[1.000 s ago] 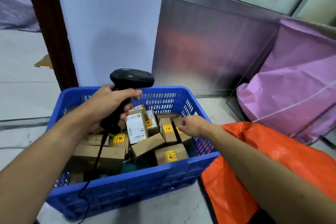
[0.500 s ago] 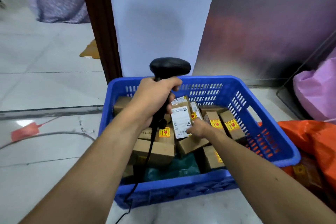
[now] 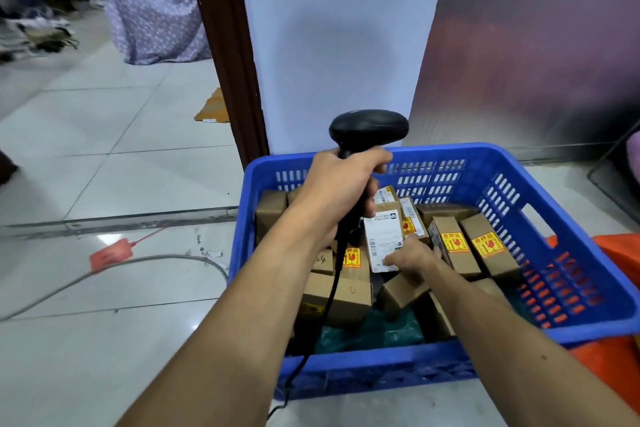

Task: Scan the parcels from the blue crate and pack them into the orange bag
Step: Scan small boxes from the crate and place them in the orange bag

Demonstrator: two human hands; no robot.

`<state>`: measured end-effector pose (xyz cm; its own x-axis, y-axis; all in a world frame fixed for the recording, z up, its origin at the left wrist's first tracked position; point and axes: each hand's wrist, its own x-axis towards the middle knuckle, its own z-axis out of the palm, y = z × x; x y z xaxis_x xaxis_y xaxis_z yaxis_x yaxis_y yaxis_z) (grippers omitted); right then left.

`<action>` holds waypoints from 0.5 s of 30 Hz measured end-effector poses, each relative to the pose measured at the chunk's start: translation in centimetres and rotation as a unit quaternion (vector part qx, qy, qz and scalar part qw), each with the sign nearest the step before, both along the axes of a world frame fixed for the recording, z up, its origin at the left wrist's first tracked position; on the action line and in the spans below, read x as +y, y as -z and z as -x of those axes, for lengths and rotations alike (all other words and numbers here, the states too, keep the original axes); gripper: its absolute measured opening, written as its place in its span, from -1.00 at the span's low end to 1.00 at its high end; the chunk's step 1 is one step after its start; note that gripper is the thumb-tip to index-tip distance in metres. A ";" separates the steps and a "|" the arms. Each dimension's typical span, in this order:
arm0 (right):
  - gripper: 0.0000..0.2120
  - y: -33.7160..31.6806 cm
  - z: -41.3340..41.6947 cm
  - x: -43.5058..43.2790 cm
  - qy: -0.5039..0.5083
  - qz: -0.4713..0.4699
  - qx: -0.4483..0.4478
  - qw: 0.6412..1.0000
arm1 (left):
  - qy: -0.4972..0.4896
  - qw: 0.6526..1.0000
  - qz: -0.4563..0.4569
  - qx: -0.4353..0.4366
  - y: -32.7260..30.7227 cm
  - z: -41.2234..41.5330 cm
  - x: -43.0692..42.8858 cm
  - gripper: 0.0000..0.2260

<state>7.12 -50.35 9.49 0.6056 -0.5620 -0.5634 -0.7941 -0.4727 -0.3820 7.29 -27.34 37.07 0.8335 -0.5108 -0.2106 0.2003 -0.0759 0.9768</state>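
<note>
Downward head view of a blue crate on a pale tiled floor, set against a white wall panel and a dull metal sheet.

Contents of the crate: a loose heap of small cardboard parcels, several with yellow fragile stickers, above a dark green plastic packet low down near the front wall.

Left hand: over the rear left of the crate, fingers wrapped tight round the grip of a black barcode scanner. Scanner head uppermost, above the rear rim. Black scanner cable hanging from the grip, down across the parcels and out over the front wall.

Right hand: in the middle of the crate, thumb and fingers closed on the lower right corner of a labelled parcel. Parcel propped nearly upright, white shipping label towards the camera, just beside and below the scanner grip, inside the crate among the other parcels.

Orange bag: on the floor to the right of the crate, against its right wall, only partly in view, mouth not visible.

Elsewhere on the floor: a grey cable, a red-orange tag beside it, a scrap of cardboard by the brown door frame, and a lilac patterned sack beyond.
</note>
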 end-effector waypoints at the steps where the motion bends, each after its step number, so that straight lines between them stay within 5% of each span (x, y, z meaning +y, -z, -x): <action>1: -0.35 -1.1 0.4 0.9 0.002 0.010 -0.014 1.000 | -0.002 1.000 -0.002 -0.001 0.0 0.0 0.1 -0.85; 4: -0.52 -3.5 1.2 1.9 0.013 0.000 -0.050 0.999 | 0.002 1.000 -0.004 -0.001 0.2 0.0 0.3 -0.84; 8: -0.47 -7.4 1.8 0.8 0.037 -0.047 -0.134 0.989 | 0.013 0.999 -0.029 -0.016 0.4 -0.1 0.7 -0.78; 15: -0.46 -17.8 8.4 -3.2 0.015 0.025 -0.224 0.974 | 0.069 0.996 -0.035 -0.039 0.2 1.6 1.1 -0.73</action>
